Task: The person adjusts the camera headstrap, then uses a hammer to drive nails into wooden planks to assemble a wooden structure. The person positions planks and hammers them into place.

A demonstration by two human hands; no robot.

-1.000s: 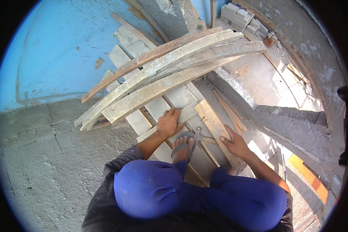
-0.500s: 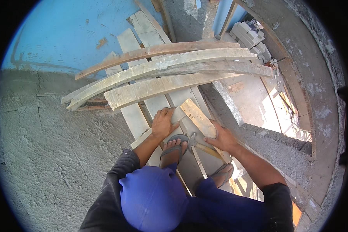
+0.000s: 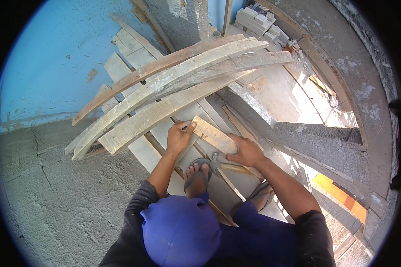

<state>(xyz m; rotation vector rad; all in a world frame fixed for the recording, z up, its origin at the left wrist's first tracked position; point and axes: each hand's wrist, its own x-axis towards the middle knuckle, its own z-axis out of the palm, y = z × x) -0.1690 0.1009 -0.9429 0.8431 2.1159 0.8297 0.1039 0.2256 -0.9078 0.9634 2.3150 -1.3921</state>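
Observation:
A short wooden block [image 3: 216,135] is gripped at its right end by my right hand [image 3: 247,152], thumb on top and fingers over the edge. My left hand [image 3: 178,139] is closed in a pinch beside the block's far left end. Something small and dark seems to lie between its fingertips, too small to name. A thin nail-like piece shows against the block's near edge. Just below lies a hammer [image 3: 236,168] with a yellowish handle, its metal head next to my sandalled left foot [image 3: 196,175]. Pale planks [image 3: 140,153] run underneath.
Several long curved wooden pieces [image 3: 165,86] lie across the planks ahead. Rough grey plaster wall [image 3: 67,196] is at left, blue wall [image 3: 53,58] above it. At right, an opening framed by a concrete ledge [image 3: 316,135] shows a lower floor and stacked grey blocks [image 3: 256,22].
The wooden block has turned so it slants more toward the right. My left hand has shifted left and its fingers have drawn into a pinch. My right hand still grips the block.

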